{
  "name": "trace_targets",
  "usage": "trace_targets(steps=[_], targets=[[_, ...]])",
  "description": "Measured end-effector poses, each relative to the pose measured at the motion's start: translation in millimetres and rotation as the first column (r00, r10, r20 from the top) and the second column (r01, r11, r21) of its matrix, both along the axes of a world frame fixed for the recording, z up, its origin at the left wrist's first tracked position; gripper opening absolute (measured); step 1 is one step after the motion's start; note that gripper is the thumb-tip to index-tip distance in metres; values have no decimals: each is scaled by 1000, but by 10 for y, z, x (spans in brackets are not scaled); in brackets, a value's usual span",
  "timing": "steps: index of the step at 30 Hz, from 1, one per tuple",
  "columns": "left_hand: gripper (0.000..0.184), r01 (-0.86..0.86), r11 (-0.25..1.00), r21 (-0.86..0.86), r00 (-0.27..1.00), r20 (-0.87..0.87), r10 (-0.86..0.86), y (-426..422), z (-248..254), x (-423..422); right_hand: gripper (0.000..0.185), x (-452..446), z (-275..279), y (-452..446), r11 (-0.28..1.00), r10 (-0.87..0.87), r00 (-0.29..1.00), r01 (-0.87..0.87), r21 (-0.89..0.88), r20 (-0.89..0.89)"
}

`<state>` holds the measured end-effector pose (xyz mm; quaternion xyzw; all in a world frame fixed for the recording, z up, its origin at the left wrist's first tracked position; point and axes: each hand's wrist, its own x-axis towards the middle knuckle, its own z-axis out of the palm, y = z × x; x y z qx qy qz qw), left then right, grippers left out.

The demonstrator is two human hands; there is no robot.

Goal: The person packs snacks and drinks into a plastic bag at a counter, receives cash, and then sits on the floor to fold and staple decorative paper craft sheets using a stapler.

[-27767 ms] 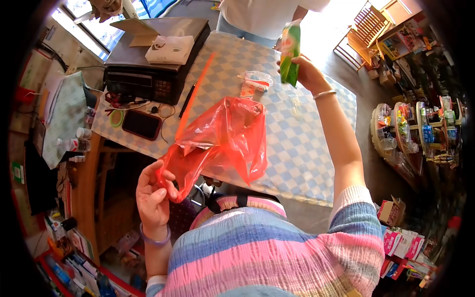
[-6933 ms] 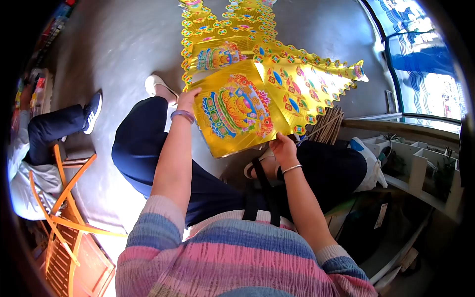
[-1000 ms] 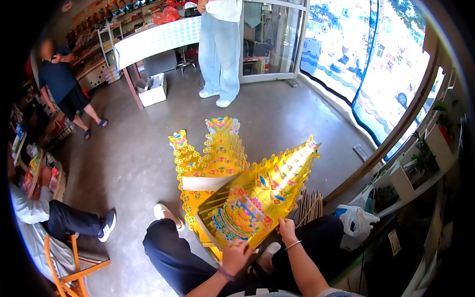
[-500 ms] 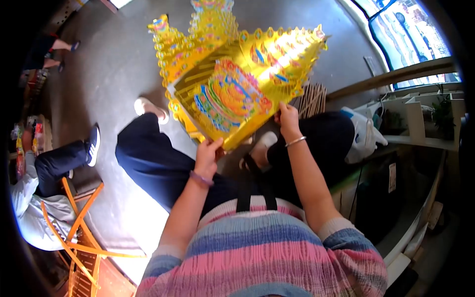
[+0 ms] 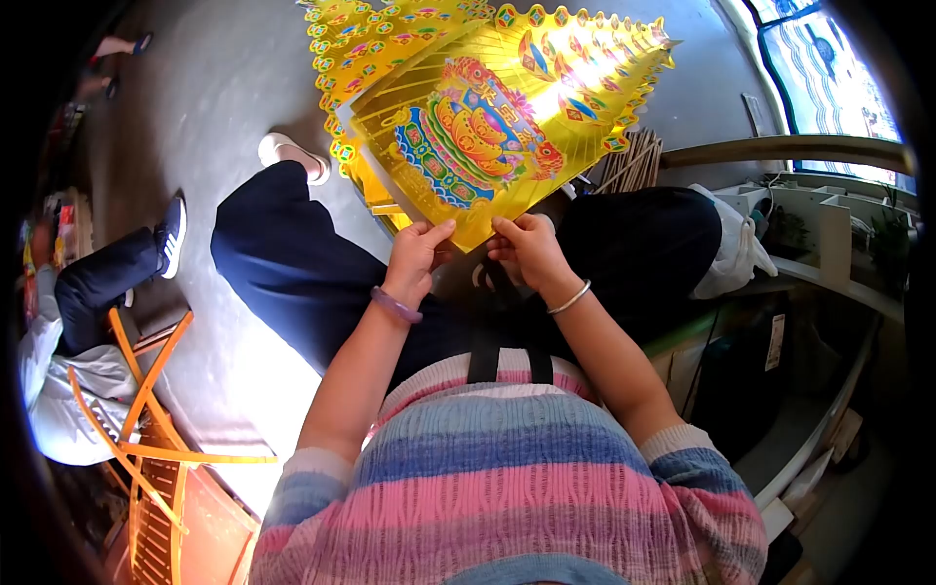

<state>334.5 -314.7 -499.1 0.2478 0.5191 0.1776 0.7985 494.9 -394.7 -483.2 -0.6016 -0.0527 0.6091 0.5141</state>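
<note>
Both edges of the gold panel [image 5: 468, 146] beside its near corner are gripped, one pinched by the left hand [image 5: 429, 234], the other by the right hand [image 5: 502, 234], each about equally close, with the sheet spreading forward from them above the floor [image 5: 210, 146]. Its brightly printed face looks flat, glossy and foil-like, while a scallop-edged gold wing [image 5: 595, 83] beyond it tapers to a point, long axis running ahead and rightward.
</note>
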Motion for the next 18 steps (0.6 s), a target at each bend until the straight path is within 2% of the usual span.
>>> trace_targets(steps=[4, 7, 14, 18], targets=[[18, 60, 998, 9, 998, 7, -60, -23, -39, -36, 23, -33, -49, -21, 1000, -25, 1000, 25, 3, 1], [15, 70, 997, 26, 997, 18, -71, -68, -7, -20, 25, -17, -90, -25, 1000, 7, 999, -7, -9, 35], [13, 70, 996, 59, 998, -10, -70, -81, -39, -3, 24, -51, -52, -16, 999, -40, 998, 41, -13, 42], [21, 52, 997, 50, 998, 30, -53, -94, 28, 32, 23, -58, -49, -20, 999, -46, 997, 47, -5, 61]])
